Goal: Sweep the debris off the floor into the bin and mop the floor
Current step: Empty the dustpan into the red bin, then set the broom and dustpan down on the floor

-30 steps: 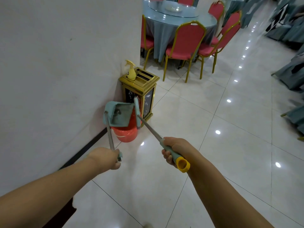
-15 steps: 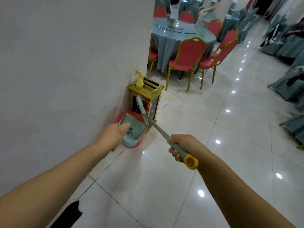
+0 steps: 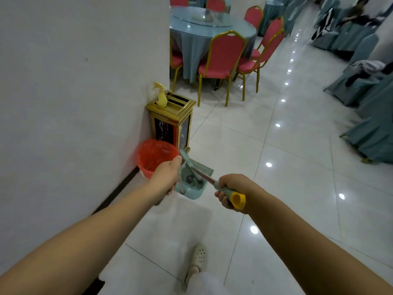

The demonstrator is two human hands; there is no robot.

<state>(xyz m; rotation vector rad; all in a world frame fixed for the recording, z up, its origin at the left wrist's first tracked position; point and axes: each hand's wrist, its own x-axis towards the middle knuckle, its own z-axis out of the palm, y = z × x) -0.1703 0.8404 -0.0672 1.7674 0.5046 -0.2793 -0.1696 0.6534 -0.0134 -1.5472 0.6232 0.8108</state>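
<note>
Both forearms are bare from the near edge of the frame out to the wrists, no sleeve showing on either; the left hand [image 3: 168, 174] and the right hand [image 3: 232, 191] wear no glove, ring, watch or band that can be seen; near the bottom centre, one foot wears a pale cream clog-style shoe [image 3: 198, 257] with round holes over the toe; above it, a light, whitish trouser leg [image 3: 204, 284], blurred.

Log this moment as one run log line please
left hand grips dustpan handle | right hand grips broom | dustpan beside red bin | mopping not started
</note>
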